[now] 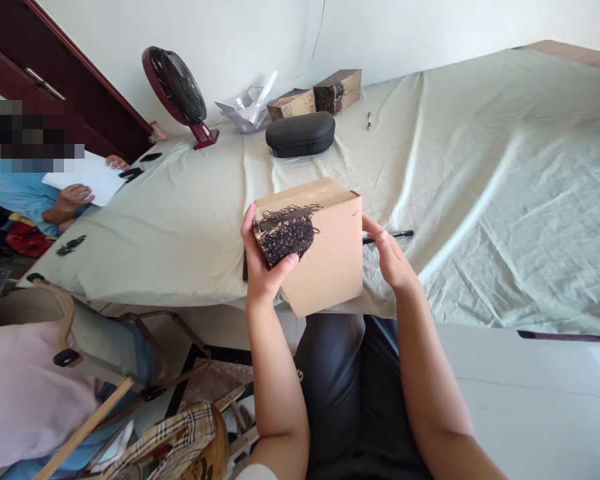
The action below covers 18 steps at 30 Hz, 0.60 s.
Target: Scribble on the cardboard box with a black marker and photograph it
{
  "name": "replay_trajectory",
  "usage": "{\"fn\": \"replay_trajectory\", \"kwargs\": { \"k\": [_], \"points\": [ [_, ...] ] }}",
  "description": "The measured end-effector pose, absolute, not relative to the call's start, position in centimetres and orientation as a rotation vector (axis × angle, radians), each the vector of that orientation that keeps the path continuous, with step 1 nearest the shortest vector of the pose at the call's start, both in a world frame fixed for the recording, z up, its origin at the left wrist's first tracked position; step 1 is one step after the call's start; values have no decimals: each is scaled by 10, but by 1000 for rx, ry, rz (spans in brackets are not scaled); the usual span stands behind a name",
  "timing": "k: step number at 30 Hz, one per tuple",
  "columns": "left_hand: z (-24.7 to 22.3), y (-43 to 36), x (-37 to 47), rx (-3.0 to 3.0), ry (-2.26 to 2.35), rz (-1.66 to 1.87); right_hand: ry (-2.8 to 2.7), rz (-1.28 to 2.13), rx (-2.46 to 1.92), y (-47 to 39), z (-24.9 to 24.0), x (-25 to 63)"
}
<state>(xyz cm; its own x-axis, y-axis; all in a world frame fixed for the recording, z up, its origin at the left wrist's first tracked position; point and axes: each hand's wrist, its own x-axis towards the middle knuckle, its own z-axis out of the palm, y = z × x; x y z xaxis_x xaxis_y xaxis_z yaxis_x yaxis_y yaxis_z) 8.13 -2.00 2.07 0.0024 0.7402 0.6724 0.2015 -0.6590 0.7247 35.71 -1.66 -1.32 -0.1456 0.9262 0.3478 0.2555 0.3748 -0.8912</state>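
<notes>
A tan cardboard box (333,257) is tilted in front of me at the table's near edge. Dense black scribbles (287,237) cover its left corner and run onto the top face. My left hand (266,267) grips that corner, thumb on the front face and fingers around the left side. On the box's right side, my right hand (394,257) rests with its fingertips against the edge, partly hidden behind it. A black pen (405,234) passes behind the right hand; whether the fingers touch it, I cannot tell. A dark flat object, mostly covered, shows beside my left hand.
On the cloth-covered table (480,187) lie a black case (301,135), a scribbled carton (350,87), a plastic bin (250,110), a fan (177,90) and a small pen (369,121). A person at left holds white paper (93,177). A chair (100,333) stands at lower left.
</notes>
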Motion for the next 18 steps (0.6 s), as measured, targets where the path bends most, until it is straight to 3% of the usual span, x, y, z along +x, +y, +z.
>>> {"fn": "replay_trajectory", "kwargs": {
  "k": [3, 6, 18],
  "points": [
    [17, -20, 74, 1796, 1006, 1681, -1757, 476, -1532, -6, -33, 363],
    [14, -18, 70, 1772, 989, 1679, -1873, 352, -1749, 1, -47, 365],
    [14, -16, 75, 1927, 894, 1673, -1732, 486, -1876, -6, -12, 361]
  ]
}}
